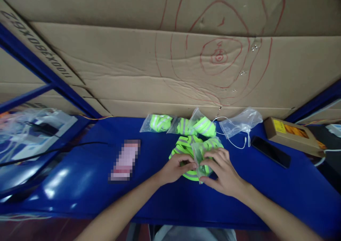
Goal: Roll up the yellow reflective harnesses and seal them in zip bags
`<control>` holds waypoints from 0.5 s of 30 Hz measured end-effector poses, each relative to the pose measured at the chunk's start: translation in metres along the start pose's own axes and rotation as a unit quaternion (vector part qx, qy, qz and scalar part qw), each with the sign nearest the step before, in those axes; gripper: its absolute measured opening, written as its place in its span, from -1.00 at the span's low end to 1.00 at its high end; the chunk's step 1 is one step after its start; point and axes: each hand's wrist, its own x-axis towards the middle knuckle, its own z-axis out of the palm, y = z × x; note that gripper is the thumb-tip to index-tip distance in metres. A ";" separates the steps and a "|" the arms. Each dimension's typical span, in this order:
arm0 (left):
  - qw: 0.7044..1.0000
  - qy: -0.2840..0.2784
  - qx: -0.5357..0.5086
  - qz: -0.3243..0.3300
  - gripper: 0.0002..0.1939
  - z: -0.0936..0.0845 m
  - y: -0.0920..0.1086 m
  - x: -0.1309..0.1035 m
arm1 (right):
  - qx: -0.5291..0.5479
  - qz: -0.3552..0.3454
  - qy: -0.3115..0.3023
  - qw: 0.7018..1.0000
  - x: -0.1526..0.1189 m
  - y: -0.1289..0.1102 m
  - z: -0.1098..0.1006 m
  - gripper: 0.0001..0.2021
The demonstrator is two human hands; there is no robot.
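A clear zip bag (197,157) with its opening edge toward the left lies between my hands, over a loose heap of neon-yellow reflective strap (183,146). My left hand (177,167) pinches the bag's edge between thumb and fingers. On the bag's right side, my right hand (222,171) has its fingers curved and apart, with the fingertips at the plastic. Some neon strap shows through the bag under the right fingers. Just behind the heap, filled bags of the same strap (160,123) lie in a row on the blue table (154,198).
An empty-looking plastic bag (241,122) and a white cable (237,146) lie at the back right. Beside them are a black phone (271,151) and a cardboard box (293,134). A blurred pink item (126,159) is on the left. Cardboard (128,63) walls the back.
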 end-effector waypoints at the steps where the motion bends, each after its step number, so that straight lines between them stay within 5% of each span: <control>1: 1.000 0.000 -0.001 -0.001 -0.63 0.003 -0.001 0.000 | -0.001 0.013 0.010 1.000 0.000 -0.002 0.004 -0.72; 9: 1.000 -0.005 -0.015 -0.002 -0.59 0.007 -0.010 0.003 | 0.030 0.060 0.019 0.998 0.003 -0.007 0.011 -0.93; 15: 1.000 -0.026 -0.001 0.011 -0.61 0.005 -0.004 0.003 | 0.024 0.069 0.029 0.997 0.001 -0.006 0.014 -0.78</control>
